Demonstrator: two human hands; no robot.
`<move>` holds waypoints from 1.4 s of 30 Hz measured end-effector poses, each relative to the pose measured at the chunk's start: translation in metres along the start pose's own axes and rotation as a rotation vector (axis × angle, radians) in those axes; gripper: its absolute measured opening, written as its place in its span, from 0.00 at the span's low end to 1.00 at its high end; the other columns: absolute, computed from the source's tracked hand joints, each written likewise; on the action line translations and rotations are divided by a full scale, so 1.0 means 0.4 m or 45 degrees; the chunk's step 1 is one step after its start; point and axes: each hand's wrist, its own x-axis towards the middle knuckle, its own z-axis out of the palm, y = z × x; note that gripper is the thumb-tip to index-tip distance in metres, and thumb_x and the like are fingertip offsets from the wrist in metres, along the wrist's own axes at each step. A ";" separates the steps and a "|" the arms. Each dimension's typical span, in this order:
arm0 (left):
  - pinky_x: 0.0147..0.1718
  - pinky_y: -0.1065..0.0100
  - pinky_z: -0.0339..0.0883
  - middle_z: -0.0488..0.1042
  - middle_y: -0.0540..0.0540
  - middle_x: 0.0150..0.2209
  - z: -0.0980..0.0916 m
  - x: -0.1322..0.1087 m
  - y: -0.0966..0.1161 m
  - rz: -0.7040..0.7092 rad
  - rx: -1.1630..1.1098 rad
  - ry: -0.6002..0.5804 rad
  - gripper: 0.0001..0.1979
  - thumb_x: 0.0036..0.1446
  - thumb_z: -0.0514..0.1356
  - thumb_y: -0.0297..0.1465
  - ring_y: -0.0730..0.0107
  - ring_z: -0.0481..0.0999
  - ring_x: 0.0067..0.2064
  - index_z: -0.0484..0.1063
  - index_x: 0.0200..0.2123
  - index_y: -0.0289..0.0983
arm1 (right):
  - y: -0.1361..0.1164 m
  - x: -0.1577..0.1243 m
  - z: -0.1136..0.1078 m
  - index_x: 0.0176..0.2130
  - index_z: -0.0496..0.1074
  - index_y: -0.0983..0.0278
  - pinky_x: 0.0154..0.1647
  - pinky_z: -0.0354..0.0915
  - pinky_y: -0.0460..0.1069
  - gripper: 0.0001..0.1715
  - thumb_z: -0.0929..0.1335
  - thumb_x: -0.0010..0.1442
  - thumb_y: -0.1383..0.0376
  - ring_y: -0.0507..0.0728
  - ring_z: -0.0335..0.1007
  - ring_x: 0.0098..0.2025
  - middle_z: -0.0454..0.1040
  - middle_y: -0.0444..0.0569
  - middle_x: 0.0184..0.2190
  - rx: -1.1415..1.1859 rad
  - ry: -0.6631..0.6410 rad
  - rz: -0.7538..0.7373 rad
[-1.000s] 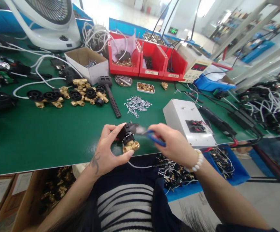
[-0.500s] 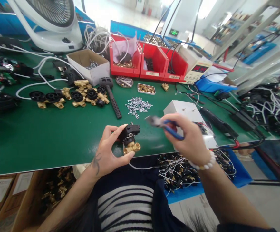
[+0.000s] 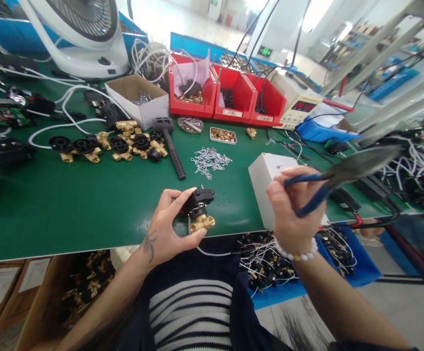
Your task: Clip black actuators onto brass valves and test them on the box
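Note:
My left hand (image 3: pixel 173 224) is closed around a brass valve with a black plastic head (image 3: pixel 201 209) at the table's front edge. A wire clip shows at the joint between the black head and the brass body, and a white cable hangs below. My right hand (image 3: pixel 299 204) grips blue-handled pliers (image 3: pixel 316 195), raised over a grey-white box (image 3: pixel 266 180); their jaws point up and right, away from the valve. Beyond the valve lies a loose pile of bent wire clips (image 3: pixel 211 161) on the green table.
A black mallet (image 3: pixel 173 151) lies left of the clips, beside several brass fittings with black caps (image 3: pixel 126 146). Farther back stand a small tray of brass parts (image 3: pixel 223 135), red bins (image 3: pixel 233 100), a cardboard box (image 3: pixel 153 107) and a fan (image 3: pixel 98 63). A blue crate (image 3: pixel 277 297) sits below the edge.
My right hand has moved right and swung the pliers' jaws from pointing left to pointing up and right. My left hand still holds the valve in nearly the same place.

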 end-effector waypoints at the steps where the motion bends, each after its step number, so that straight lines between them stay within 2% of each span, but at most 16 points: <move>1: 0.49 0.60 0.75 0.65 0.43 0.47 0.000 -0.001 -0.001 -0.001 0.000 0.003 0.35 0.51 0.66 0.36 0.62 0.70 0.49 0.65 0.62 0.37 | 0.002 -0.004 0.004 0.48 0.66 0.60 0.28 0.63 0.49 0.12 0.64 0.65 0.68 0.53 0.64 0.27 0.68 0.46 0.32 -0.050 -0.197 -0.044; 3: 0.48 0.62 0.75 0.65 0.43 0.47 0.001 -0.003 -0.002 -0.005 -0.010 0.005 0.35 0.51 0.66 0.36 0.63 0.71 0.48 0.65 0.62 0.36 | 0.007 0.000 0.001 0.45 0.69 0.61 0.26 0.62 0.49 0.11 0.64 0.62 0.70 0.53 0.63 0.26 0.69 0.46 0.30 -0.202 -0.686 -0.154; 5: 0.47 0.63 0.75 0.65 0.43 0.47 0.000 -0.003 -0.001 -0.008 -0.023 -0.003 0.34 0.52 0.65 0.35 0.63 0.71 0.48 0.65 0.62 0.34 | 0.009 0.015 -0.012 0.43 0.71 0.62 0.28 0.63 0.49 0.10 0.64 0.62 0.71 0.53 0.64 0.26 0.71 0.47 0.30 -0.272 -0.825 -0.215; 10: 0.47 0.64 0.75 0.65 0.43 0.47 0.000 0.004 0.004 0.034 -0.019 -0.005 0.34 0.52 0.66 0.35 0.64 0.71 0.47 0.65 0.62 0.33 | 0.008 0.023 -0.017 0.46 0.67 0.57 0.31 0.65 0.49 0.10 0.65 0.65 0.69 0.52 0.66 0.29 0.69 0.44 0.35 0.062 0.156 -0.128; 12: 0.47 0.64 0.75 0.65 0.43 0.47 0.000 0.005 0.003 0.032 -0.010 -0.009 0.34 0.51 0.66 0.35 0.64 0.71 0.47 0.66 0.62 0.33 | 0.009 0.012 -0.006 0.46 0.67 0.58 0.28 0.64 0.48 0.10 0.65 0.64 0.69 0.52 0.65 0.27 0.68 0.44 0.32 0.001 -0.082 -0.137; 15: 0.48 0.64 0.74 0.65 0.43 0.47 0.002 0.003 -0.001 0.010 -0.020 -0.014 0.34 0.51 0.66 0.35 0.64 0.70 0.47 0.66 0.61 0.34 | 0.007 0.011 -0.005 0.42 0.70 0.61 0.28 0.64 0.49 0.09 0.65 0.62 0.70 0.53 0.67 0.28 0.72 0.46 0.31 -0.224 -0.820 -0.188; 16: 0.48 0.64 0.74 0.65 0.43 0.47 0.004 0.002 -0.002 0.011 -0.033 -0.006 0.34 0.51 0.66 0.35 0.65 0.70 0.47 0.66 0.62 0.34 | 0.005 0.014 -0.009 0.42 0.71 0.62 0.30 0.65 0.49 0.08 0.65 0.63 0.70 0.53 0.68 0.29 0.73 0.47 0.32 -0.244 -0.851 -0.186; 20: 0.48 0.65 0.74 0.65 0.44 0.47 0.008 0.001 -0.005 0.034 -0.053 0.018 0.35 0.52 0.66 0.35 0.65 0.70 0.48 0.65 0.63 0.36 | 0.005 0.013 -0.011 0.46 0.67 0.58 0.32 0.66 0.49 0.09 0.65 0.66 0.68 0.53 0.69 0.32 0.71 0.46 0.35 -0.046 -0.013 -0.095; 21: 0.48 0.65 0.74 0.65 0.43 0.47 0.007 0.002 -0.004 0.033 -0.047 0.012 0.35 0.52 0.66 0.35 0.65 0.70 0.48 0.65 0.62 0.35 | 0.008 0.008 -0.006 0.47 0.67 0.58 0.31 0.65 0.49 0.10 0.65 0.65 0.69 0.53 0.68 0.31 0.70 0.45 0.34 -0.022 0.064 -0.101; 26: 0.48 0.63 0.74 0.65 0.43 0.47 0.003 0.004 0.000 0.011 -0.033 -0.006 0.33 0.51 0.66 0.34 0.64 0.70 0.47 0.66 0.61 0.35 | 0.016 0.001 -0.003 0.42 0.70 0.61 0.28 0.63 0.49 0.10 0.64 0.63 0.72 0.54 0.67 0.28 0.72 0.46 0.31 -0.234 -0.806 -0.243; 27: 0.48 0.63 0.74 0.65 0.44 0.47 0.003 0.003 0.000 0.012 -0.035 -0.005 0.34 0.51 0.66 0.34 0.64 0.70 0.47 0.66 0.62 0.36 | 0.013 0.005 -0.007 0.42 0.70 0.61 0.30 0.64 0.49 0.09 0.64 0.64 0.72 0.54 0.68 0.29 0.73 0.46 0.32 -0.220 -0.759 -0.215; 31: 0.48 0.64 0.74 0.65 0.43 0.47 0.003 0.004 0.000 0.036 -0.027 -0.010 0.34 0.52 0.66 0.35 0.64 0.70 0.48 0.65 0.62 0.34 | 0.006 0.013 -0.011 0.44 0.68 0.60 0.34 0.65 0.49 0.07 0.66 0.65 0.68 0.53 0.68 0.32 0.71 0.46 0.35 -0.074 -0.041 -0.017; 33: 0.48 0.64 0.74 0.65 0.43 0.47 0.002 0.005 0.002 0.035 -0.013 -0.016 0.34 0.51 0.65 0.35 0.64 0.70 0.47 0.66 0.61 0.33 | 0.008 0.008 -0.003 0.43 0.68 0.60 0.32 0.64 0.49 0.08 0.65 0.63 0.70 0.53 0.68 0.31 0.72 0.46 0.34 -0.105 -0.208 -0.052; 36: 0.48 0.63 0.75 0.65 0.43 0.47 0.001 0.007 0.004 0.020 0.000 -0.021 0.34 0.51 0.65 0.35 0.64 0.70 0.46 0.66 0.61 0.33 | 0.008 0.006 0.001 0.41 0.70 0.62 0.28 0.62 0.48 0.11 0.64 0.59 0.73 0.53 0.67 0.28 0.72 0.46 0.31 -0.224 -0.798 -0.135; 37: 0.47 0.64 0.75 0.65 0.43 0.47 0.001 0.007 0.004 0.020 -0.002 -0.021 0.34 0.51 0.65 0.35 0.64 0.70 0.47 0.66 0.61 0.33 | 0.006 0.007 -0.002 0.41 0.71 0.62 0.29 0.63 0.48 0.10 0.64 0.60 0.72 0.53 0.68 0.29 0.73 0.46 0.32 -0.227 -0.817 -0.117; 42: 0.51 0.61 0.74 0.65 0.42 0.47 0.001 0.006 0.001 0.036 0.008 -0.022 0.34 0.52 0.65 0.36 0.63 0.70 0.49 0.65 0.62 0.33 | -0.001 -0.003 -0.009 0.44 0.67 0.59 0.34 0.65 0.48 0.07 0.65 0.65 0.68 0.53 0.68 0.32 0.70 0.45 0.34 -0.043 -0.085 0.012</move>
